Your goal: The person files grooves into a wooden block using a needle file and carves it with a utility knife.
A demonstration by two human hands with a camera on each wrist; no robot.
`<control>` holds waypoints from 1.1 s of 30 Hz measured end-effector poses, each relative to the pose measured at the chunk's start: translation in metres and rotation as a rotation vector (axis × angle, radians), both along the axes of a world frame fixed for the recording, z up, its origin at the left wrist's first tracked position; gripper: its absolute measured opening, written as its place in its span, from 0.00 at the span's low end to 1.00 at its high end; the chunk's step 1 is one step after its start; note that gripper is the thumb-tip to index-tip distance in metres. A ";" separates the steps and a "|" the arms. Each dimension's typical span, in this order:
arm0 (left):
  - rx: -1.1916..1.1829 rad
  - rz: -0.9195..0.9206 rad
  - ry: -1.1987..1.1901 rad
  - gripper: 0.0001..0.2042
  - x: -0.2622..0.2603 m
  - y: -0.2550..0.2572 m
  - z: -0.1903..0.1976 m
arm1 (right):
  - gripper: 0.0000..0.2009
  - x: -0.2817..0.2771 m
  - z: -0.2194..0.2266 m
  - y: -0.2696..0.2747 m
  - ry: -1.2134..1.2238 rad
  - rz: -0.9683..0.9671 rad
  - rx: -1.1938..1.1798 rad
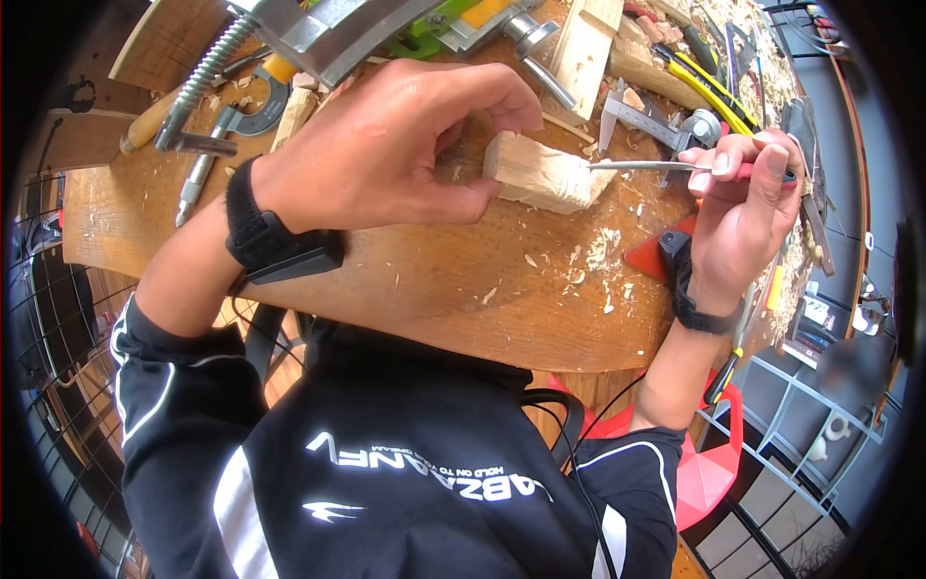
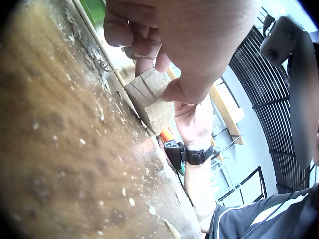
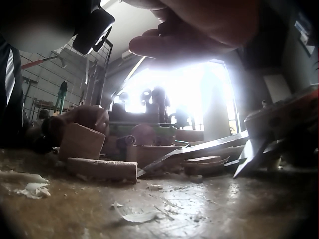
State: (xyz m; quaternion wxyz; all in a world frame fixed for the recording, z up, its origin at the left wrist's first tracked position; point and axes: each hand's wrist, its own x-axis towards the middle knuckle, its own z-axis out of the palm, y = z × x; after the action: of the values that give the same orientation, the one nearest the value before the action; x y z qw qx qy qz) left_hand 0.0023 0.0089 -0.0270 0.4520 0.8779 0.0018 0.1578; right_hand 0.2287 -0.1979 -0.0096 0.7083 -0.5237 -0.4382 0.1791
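A pale wooden block [image 1: 542, 174] with a rough-cut right end is at the bench's middle. My left hand [image 1: 386, 145] pinches the block's left end between thumb and fingers; in the left wrist view the thumb [image 2: 182, 92] presses one side of the block [image 2: 152, 99]. My right hand [image 1: 748, 198] grips a slim carving tool [image 1: 656, 166] with a steel shaft and a red handle. The shaft points left, its tip right at the block's carved end. In the right wrist view, my right hand [image 3: 199, 30] is above the bench.
Shavings [image 1: 603, 251] litter the wooden bench [image 1: 405, 289]. Behind the hands are a vernier caliper [image 1: 641, 121], a yellow-and-black tool [image 1: 709, 92] and wood offcuts [image 1: 584, 53]. A micrometer [image 1: 260, 111] and a spring-fitted metal device [image 1: 207, 72] stand at the left.
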 end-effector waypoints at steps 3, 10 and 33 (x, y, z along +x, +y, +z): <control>-0.002 0.000 0.006 0.25 0.000 0.000 0.001 | 0.11 0.001 -0.002 0.001 0.007 0.050 0.005; 0.002 -0.001 -0.009 0.25 0.000 0.000 0.000 | 0.11 0.000 0.000 0.001 0.009 0.042 0.030; 0.020 0.005 -0.017 0.24 0.000 0.000 -0.001 | 0.11 0.001 -0.001 0.001 0.046 -0.013 -0.020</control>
State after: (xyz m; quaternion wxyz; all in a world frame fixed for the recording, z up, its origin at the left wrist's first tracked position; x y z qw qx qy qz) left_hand 0.0023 0.0085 -0.0276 0.4429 0.8809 -0.0013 0.1666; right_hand 0.2300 -0.1964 -0.0107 0.7141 -0.5293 -0.4166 0.1909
